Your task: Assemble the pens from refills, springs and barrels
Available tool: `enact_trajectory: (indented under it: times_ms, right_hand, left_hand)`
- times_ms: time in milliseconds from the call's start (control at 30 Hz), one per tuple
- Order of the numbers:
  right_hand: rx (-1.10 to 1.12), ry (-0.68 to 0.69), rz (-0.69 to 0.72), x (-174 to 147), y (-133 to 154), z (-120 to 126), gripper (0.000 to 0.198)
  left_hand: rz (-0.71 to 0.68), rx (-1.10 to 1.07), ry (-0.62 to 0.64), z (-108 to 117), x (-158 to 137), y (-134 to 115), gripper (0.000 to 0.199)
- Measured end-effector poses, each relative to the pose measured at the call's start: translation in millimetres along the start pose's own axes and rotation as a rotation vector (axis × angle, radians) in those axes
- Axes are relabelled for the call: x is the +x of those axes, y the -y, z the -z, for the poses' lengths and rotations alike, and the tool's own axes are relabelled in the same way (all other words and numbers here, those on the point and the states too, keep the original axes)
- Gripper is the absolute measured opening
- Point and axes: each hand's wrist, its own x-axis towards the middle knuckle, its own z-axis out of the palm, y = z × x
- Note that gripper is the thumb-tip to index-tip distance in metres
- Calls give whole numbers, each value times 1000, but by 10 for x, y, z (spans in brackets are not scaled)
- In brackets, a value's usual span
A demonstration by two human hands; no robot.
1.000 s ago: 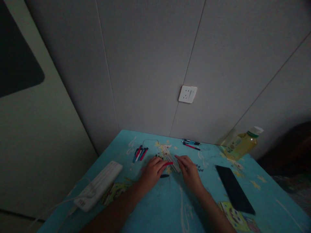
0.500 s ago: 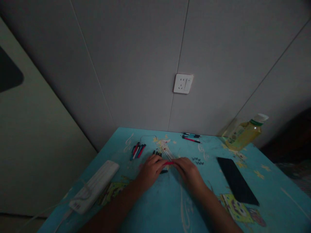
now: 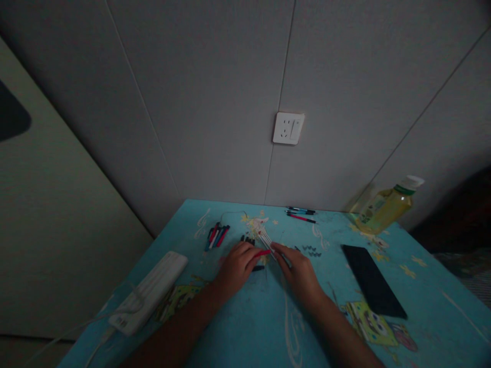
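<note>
My left hand [image 3: 236, 267] is closed on a red pen barrel [image 3: 262, 253], which points to the right. At the barrel's right end, my right hand [image 3: 298, 268] has its fingers pinched together; what they hold, if anything, is too small to make out. Thin white pen refills [image 3: 264, 237] lie just beyond the fingertips. Short black pen parts [image 3: 247, 239] sit behind my left hand, and a black piece [image 3: 259, 268] rests beside its fingers. To the right are rows of small dark pieces [image 3: 312, 251].
Red, white and dark pen barrels [image 3: 218, 236] are bunched at the back left. Several pens [image 3: 301, 218] lie near the wall. A white power strip [image 3: 149, 294] with cables is on the left. On the right are a dark flat phone-like slab [image 3: 373, 280] and a yellow bottle [image 3: 385, 210].
My right hand has drawn slightly away from the red barrel's end, its fingers reshaped. The barrel now tilts up to the right. A small dark piece shows beside my right hand.
</note>
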Motion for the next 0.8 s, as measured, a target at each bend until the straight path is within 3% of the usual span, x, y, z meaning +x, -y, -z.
enact_trajectory:
  times_ms: [233, 433, 633, 733, 800]
  right_hand:
    - [-344, 100, -146, 10, -21, -142, 14]
    - [-432, 134, -163, 27, 16, -217, 19]
    - [-481, 143, -172, 12, -28, -263, 18]
    - [-485, 138, -161, 12, -20, -266, 17]
    - [-496, 141, -162, 20, -5, -272, 15]
  left_hand:
    - [127, -151, -177, -16, 32, 74, 31]
    - [229, -271, -257, -31, 37, 127, 25]
    - [235, -180, -336, 14, 64, 126, 22]
    - [236, -148, -334, 52, 80, 120, 21]
    - [226, -130, -269, 71, 72, 131, 24]
